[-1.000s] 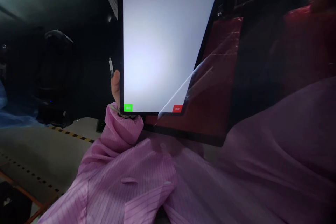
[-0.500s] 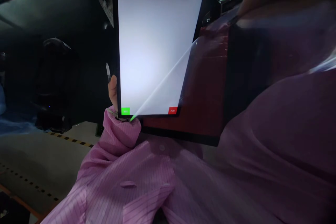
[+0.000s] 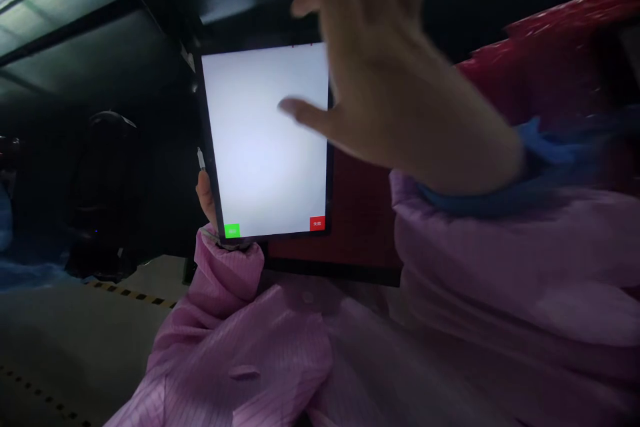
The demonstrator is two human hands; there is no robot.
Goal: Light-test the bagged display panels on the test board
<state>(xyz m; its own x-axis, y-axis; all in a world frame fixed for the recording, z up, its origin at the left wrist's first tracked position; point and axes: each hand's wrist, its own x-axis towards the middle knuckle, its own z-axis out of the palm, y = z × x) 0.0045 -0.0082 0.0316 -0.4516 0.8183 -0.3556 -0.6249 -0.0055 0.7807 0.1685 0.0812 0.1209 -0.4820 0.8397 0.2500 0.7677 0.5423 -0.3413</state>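
Left hand (image 3: pixel 206 195) has its grip clamped on the lit tablet (image 3: pixel 265 140) at centre frame; right hand (image 3: pixel 400 93), fingers spread apart, blurs across its upper right. Button writing is unreadable.

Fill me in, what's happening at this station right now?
A person in a pink striped smock holds a tablet upright by its lower left corner with the left hand. A thin pen-like tool sticks up beside that hand. The screen is lit white, with a green button and a red button along the bottom. The right hand is raised in front of the screen's right side, fingers spread and blurred, holding nothing visible. A red sheet lies behind the tablet.
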